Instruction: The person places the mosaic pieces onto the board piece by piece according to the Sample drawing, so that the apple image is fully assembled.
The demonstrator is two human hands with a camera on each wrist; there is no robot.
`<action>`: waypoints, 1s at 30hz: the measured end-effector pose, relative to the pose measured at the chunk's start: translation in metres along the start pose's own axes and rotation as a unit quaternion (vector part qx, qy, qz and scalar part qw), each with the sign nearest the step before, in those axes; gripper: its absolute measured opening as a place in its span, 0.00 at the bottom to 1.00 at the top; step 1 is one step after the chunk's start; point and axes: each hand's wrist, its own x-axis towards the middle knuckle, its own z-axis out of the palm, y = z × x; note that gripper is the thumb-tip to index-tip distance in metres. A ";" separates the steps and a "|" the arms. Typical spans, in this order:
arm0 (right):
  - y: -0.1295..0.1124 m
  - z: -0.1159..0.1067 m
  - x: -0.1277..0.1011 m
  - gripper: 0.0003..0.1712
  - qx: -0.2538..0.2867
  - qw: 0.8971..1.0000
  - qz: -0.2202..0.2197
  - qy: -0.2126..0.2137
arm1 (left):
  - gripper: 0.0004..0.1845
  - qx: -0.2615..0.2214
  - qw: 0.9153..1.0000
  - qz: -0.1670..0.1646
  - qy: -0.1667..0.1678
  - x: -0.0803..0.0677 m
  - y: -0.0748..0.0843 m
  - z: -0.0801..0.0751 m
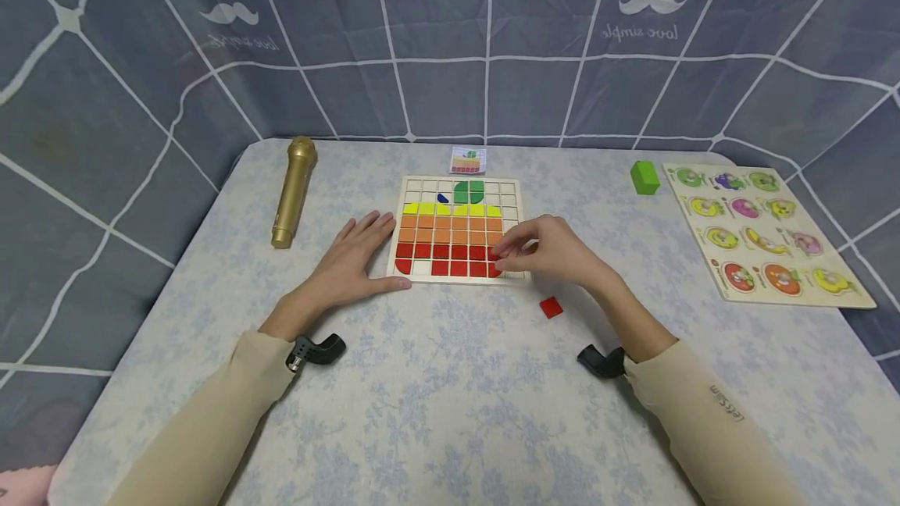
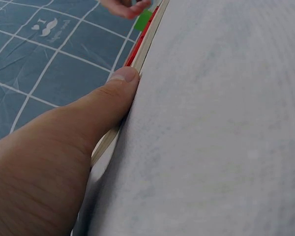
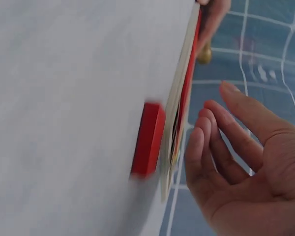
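I am seeing the left hand (image 1: 355,256) lying flat, fingers relaxed, thumb bracing the square wooden grid board (image 1: 458,228) at table centre. Right hand (image 1: 551,250) is hovering over its near right corner, fingers loosely curled; grasp unclear. 1 flat red square tile (image 1: 551,307) is lying just beside.

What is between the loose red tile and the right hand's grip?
Nothing visible. The tile lies on bare table, just in front of the board. The right hand hovers over the board's near right corner.
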 end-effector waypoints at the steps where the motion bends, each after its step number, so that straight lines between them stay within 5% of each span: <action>1: 0.003 -0.004 -0.004 0.13 0.005 1.000 0.007 -0.003 | 0.61 0.000 1.000 0.001 0.000 0.000 0.000 0.000; 15: 0.035 -0.034 -0.033 0.18 0.030 0.990 0.029 -0.138 | 0.61 0.002 1.000 0.000 0.001 -0.001 -0.001 0.000; 30: 0.034 -0.040 -0.047 0.18 -0.013 0.981 -0.027 -0.190 | 0.61 0.006 1.000 0.001 0.001 0.001 -0.001 0.002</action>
